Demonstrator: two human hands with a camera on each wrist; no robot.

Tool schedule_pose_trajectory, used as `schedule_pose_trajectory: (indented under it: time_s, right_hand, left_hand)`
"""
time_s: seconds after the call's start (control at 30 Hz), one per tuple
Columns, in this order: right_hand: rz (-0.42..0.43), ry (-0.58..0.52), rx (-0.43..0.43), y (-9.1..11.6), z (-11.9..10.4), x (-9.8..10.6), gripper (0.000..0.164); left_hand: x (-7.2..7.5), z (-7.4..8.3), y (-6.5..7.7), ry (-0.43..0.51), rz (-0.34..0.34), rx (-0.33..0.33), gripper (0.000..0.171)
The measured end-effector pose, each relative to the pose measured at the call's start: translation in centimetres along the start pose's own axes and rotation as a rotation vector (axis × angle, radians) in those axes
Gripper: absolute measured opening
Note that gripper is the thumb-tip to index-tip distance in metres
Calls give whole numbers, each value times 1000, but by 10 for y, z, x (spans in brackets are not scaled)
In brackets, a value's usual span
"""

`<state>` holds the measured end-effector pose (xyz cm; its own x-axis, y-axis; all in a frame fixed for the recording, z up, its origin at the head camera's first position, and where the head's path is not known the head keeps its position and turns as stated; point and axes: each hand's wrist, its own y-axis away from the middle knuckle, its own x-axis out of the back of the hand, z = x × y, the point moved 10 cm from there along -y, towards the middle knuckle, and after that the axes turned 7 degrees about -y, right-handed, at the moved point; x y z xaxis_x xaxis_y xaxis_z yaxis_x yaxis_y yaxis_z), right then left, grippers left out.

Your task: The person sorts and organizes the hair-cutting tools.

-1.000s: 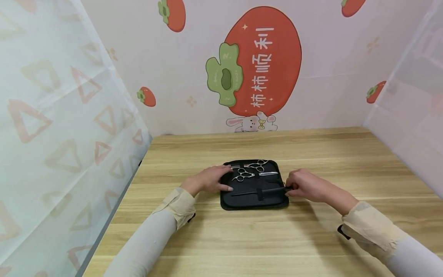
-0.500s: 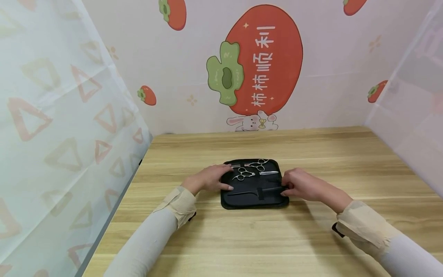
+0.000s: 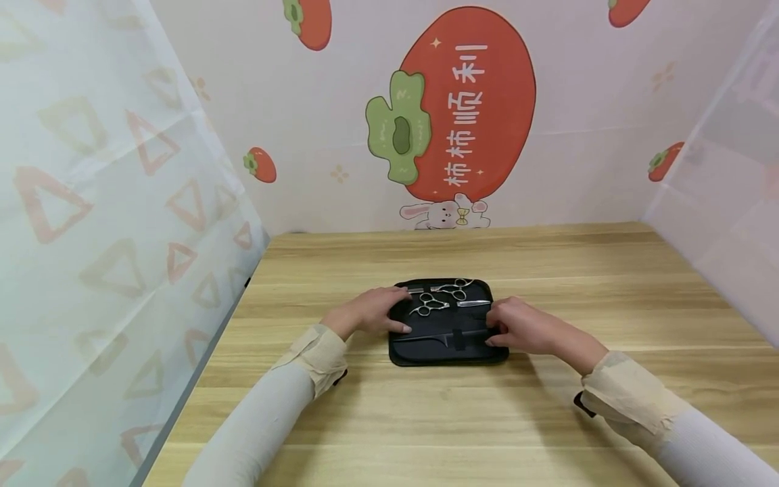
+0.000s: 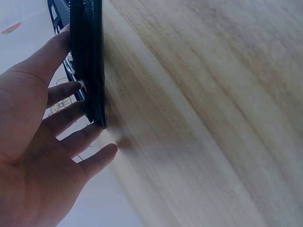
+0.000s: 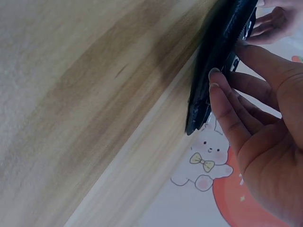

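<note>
A black zip case [image 3: 420, 355] lies unfolded flat on the wooden table in the head view. Inside it a black tail comb [image 3: 426, 337] passes under a dark strap [image 3: 459, 339], its thin tail pointing left. My right hand [image 3: 526, 327] pinches the comb's wide end at the case's right side; the fingertips cover that end. My left hand [image 3: 374, 312] rests on the case's left edge with thumb and fingers spread. Two pairs of silver scissors [image 3: 433, 306] lie in the upper half of the case, held by straps. In the right wrist view the right hand [image 5: 265, 104] hides the comb.
Wooden tabletop [image 3: 389, 419] surrounds the case. Behind it stands a pale wall cloth [image 3: 328, 122] printed with red fruit and a rabbit. White cloth sides [image 3: 109, 203] close off the left and right.
My right hand has moved left with the comb, which has slid further left under its strap. The left hand stays at the case's left edge.
</note>
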<state>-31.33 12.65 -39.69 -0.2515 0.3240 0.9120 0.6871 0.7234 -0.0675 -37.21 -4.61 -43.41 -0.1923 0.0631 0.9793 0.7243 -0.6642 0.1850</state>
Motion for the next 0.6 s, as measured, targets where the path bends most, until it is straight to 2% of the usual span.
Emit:
schedule_pose_trajectory:
  time_s: [0.33,0.6]
  right_hand:
    - [34,-56,26,-1,1,-1,14]
    - [4,-94,-47,7,16,-7,25]
  left_hand:
    - [1,-2,2,0,-18,33,72]
    - [-5,-4,-1,16,-19,31,74]
